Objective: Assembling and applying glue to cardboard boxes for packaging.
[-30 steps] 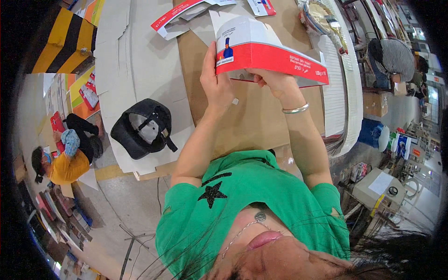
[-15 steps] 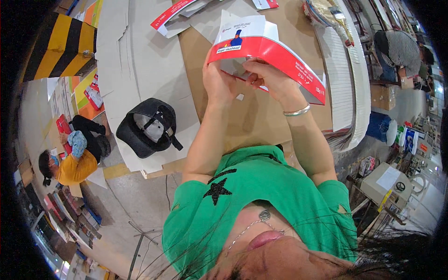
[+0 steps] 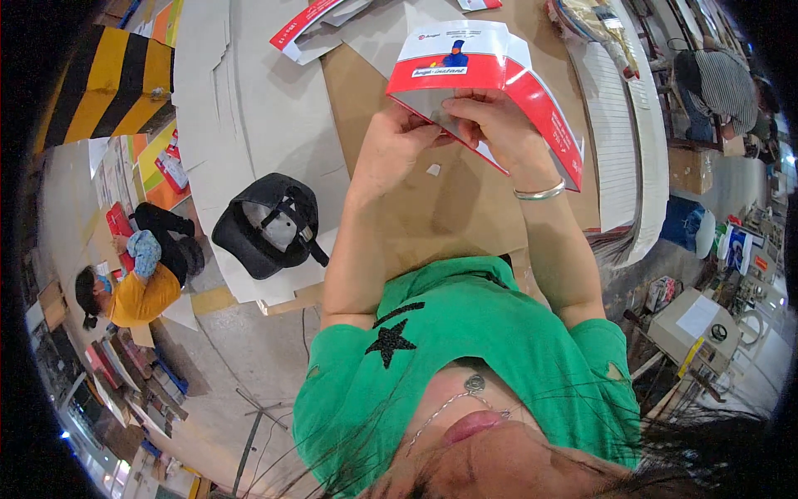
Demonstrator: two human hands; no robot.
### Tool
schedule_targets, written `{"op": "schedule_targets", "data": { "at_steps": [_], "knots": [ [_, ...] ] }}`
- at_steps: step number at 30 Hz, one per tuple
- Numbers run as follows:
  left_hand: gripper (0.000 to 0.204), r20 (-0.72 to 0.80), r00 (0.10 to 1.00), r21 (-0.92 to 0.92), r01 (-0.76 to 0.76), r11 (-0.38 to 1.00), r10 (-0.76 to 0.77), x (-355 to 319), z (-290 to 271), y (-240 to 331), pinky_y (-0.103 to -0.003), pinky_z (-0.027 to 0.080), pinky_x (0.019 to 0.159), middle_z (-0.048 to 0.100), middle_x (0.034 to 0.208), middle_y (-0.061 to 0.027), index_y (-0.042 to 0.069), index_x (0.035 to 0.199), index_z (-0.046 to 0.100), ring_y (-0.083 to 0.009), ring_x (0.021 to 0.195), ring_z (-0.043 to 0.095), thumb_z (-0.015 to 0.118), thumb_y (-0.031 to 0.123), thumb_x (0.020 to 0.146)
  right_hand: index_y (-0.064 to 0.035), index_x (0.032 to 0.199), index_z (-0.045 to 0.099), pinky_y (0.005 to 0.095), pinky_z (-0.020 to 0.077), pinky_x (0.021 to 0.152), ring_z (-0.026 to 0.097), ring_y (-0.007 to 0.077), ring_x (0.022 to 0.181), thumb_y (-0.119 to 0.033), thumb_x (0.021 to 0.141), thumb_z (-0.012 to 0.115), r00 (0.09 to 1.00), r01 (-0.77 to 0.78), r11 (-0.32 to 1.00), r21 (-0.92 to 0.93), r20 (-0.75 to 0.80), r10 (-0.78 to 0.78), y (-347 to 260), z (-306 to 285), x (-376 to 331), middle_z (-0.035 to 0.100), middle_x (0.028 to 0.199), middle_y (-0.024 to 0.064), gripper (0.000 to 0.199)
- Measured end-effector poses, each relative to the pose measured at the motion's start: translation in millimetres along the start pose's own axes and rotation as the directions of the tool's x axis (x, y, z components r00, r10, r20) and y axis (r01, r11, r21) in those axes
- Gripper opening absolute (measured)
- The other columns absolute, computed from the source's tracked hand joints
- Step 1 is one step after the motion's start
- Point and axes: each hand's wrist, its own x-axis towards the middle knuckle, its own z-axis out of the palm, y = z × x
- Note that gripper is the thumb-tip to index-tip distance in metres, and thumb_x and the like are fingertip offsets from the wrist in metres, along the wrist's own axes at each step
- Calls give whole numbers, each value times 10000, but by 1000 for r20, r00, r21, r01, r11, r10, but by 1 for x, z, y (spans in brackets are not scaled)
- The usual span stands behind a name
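Observation:
A red and white printed carton (image 3: 474, 68), folded into an open shape, is held up between my hands over the table. My left hand (image 3: 394, 145) has its fingers closed on the carton's lower edge at the left. Fingers of my right hand (image 3: 497, 129) are bent at the opening, touching the inner grey side and the near edge. Part of the carton's far side is hidden behind its front panel. A small white scrap (image 3: 433, 170) lies on the brown cardboard (image 3: 453, 216) just below my hands.
Left on the table is a black cap (image 3: 270, 224) on grey board sheets (image 3: 274, 108). Another red and white carton piece (image 3: 307, 25) lies at the far edge. At right, a brush (image 3: 613, 37) rests on stacked sheets (image 3: 611, 158). A co-worker (image 3: 145, 291) sits at left.
The carton has turned, so its printed front panel stands more upright and a fold shows at its middle. My left hand has slid down to its lower edge; the right fingers have shifted slightly.

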Motion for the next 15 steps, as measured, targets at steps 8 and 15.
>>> {"op": "schedule_targets", "data": {
  "at_steps": [8, 15],
  "knots": [
    [280, -38, 999, 96, -8, 995, 12, 0, 8, -2, -343, 526, 821, 621, 943, -157, -104, 1059, 498, -232, 904, 626, 463, -59, 785, -38, 759, 588, 233, 308, 444, 423, 86, 472, -157, 815, 598, 1000, 1, 995, -103, -20, -3, -5, 0, -7, 489, 565, 14, 131],
    [261, -37, 999, 95, -25, 995, 29, 0, 9, -2, -344, 529, 820, 616, 965, -158, -101, 1045, 504, -233, 916, 622, 448, -71, 792, -43, 755, 585, 238, 273, 437, 380, 74, 461, -136, 812, 594, 997, 0, 990, -139, -79, -11, -6, 3, -8, 463, 557, 4, 110]
  ]
}}
